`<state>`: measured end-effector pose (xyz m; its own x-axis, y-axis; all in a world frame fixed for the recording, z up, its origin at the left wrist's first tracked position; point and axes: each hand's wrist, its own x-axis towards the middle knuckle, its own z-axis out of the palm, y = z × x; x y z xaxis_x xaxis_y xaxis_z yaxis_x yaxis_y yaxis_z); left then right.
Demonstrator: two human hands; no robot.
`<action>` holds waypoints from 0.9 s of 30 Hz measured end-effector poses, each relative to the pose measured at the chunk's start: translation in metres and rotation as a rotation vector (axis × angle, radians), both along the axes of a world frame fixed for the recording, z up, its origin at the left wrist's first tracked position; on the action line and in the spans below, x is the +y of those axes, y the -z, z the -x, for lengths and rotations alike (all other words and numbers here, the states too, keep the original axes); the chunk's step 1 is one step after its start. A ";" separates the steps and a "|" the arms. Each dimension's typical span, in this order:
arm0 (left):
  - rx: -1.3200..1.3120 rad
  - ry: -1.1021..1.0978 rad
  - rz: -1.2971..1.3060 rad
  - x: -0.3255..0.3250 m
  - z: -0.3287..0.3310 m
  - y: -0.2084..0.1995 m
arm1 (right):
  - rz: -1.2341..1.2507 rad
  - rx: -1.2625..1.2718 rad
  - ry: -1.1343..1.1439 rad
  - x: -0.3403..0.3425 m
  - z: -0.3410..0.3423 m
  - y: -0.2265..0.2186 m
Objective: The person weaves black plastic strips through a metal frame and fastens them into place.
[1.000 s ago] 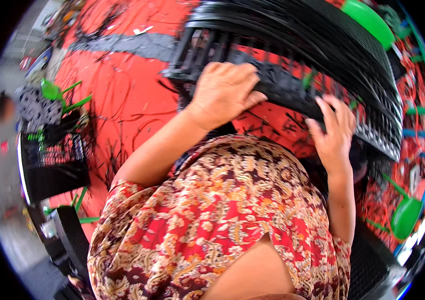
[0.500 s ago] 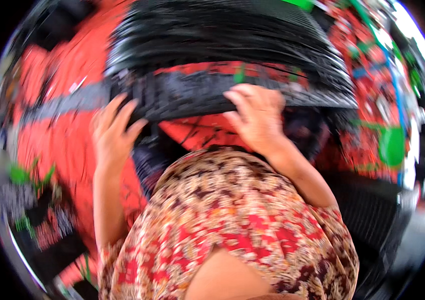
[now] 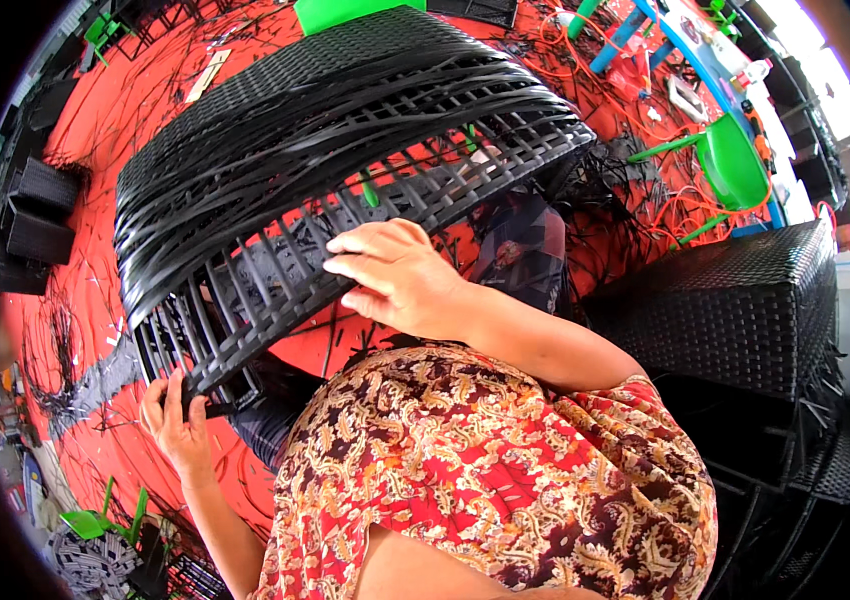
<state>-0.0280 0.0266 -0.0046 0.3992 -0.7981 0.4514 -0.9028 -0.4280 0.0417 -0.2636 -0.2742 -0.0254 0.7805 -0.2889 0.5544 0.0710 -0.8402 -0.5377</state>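
A large black woven wicker frame (image 3: 325, 130), curved and partly wrapped in loose black strips, is tilted up in front of me over a red floor. My left hand (image 3: 173, 420) grips its lower left corner, fingers curled round the bar. My right hand (image 3: 395, 275) lies on the open lattice along its lower edge, fingers hooked on the slats. My patterned red and cream clothing (image 3: 495, 480) fills the lower middle of the view.
A big black woven box (image 3: 745, 300) stands at the right. A green plastic chair (image 3: 730, 160) and blue table legs (image 3: 635, 30) are behind it. Small black woven boxes (image 3: 40, 210) sit far left. Cut black strips litter the red floor (image 3: 95, 110).
The view has swung round and the frame has turned. My left hand has gone down to its lower left corner; my right hand now rests on the lattice in the middle.
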 end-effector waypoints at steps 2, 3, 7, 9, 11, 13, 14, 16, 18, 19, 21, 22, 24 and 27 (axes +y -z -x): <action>-0.096 -0.001 -0.026 0.001 0.004 -0.011 | -0.008 -0.170 0.140 -0.026 0.018 -0.012; -0.104 -0.009 -0.003 0.010 -0.001 -0.021 | -0.014 -0.188 0.233 -0.031 0.026 -0.014; 0.071 0.017 0.125 -0.016 0.006 -0.055 | -0.148 -0.260 0.525 -0.072 0.076 0.001; 0.082 0.176 0.096 -0.052 0.009 -0.070 | -0.232 -0.297 0.669 -0.092 0.102 0.005; 0.123 0.305 0.030 -0.099 0.027 -0.083 | -0.309 -0.357 0.804 -0.118 0.123 0.010; 0.157 0.448 -0.003 -0.141 0.041 -0.087 | -0.395 -0.443 0.833 -0.145 0.137 0.013; 0.175 0.513 -0.002 -0.160 0.048 -0.087 | -0.426 -0.486 0.813 -0.157 0.141 0.014; 0.167 0.678 -0.005 -0.207 0.062 -0.079 | -0.355 -0.319 0.875 -0.176 0.153 0.016; 0.231 0.765 0.013 -0.226 0.068 -0.073 | -0.383 -0.210 0.792 -0.175 0.137 0.005; 0.282 0.800 0.025 -0.236 0.074 -0.070 | -0.375 -0.139 0.733 -0.177 0.133 0.003; 0.340 0.876 -0.005 -0.251 0.084 -0.065 | -0.326 0.033 0.730 -0.176 0.124 -0.004; 0.384 0.918 -0.010 -0.259 0.088 -0.060 | -0.294 0.102 0.728 -0.177 0.121 -0.006; 0.397 0.985 -0.005 -0.276 0.096 -0.048 | -0.219 0.127 0.742 -0.178 0.121 -0.009; 0.333 1.011 -0.001 -0.296 0.104 -0.048 | -0.317 -0.037 0.638 -0.183 0.119 -0.001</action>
<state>-0.1317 -0.2689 0.0432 -0.3459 -0.8285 0.4404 -0.7822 0.5138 0.3523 -0.3830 -0.4576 -0.0240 0.3881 -0.8347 0.3908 -0.3592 -0.5275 -0.7699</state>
